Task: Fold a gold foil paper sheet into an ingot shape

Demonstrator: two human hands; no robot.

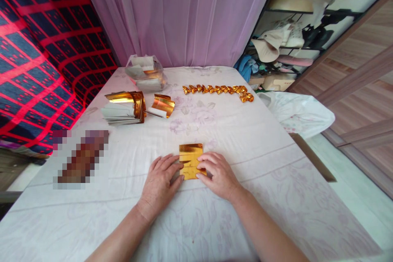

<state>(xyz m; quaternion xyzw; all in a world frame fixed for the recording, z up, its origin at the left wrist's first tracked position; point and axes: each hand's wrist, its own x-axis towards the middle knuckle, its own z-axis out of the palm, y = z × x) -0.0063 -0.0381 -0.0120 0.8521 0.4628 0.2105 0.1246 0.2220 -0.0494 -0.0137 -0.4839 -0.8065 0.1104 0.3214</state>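
Observation:
A square sheet of gold foil paper (190, 157) lies flat on the table in front of me, with creases across it. My left hand (162, 174) rests at its left edge, fingers stretched out and thumb and index fingertip touching the paper. On the other side, my right hand (219, 174) has its curved fingertips on the right edge, the thumb near the lower corner. Both hands are open, their fingers apart. Whether any fingertip is under the sheet is hidden.
A thick stack of gold foil papers (124, 108) and a smaller curled bundle (162, 106) lie at the back left. Behind them stands a clear plastic bag (145, 73) of papers. Folded gold pieces (215, 89) form a row at the back right. A pale floral cloth (123, 213) covers the table.

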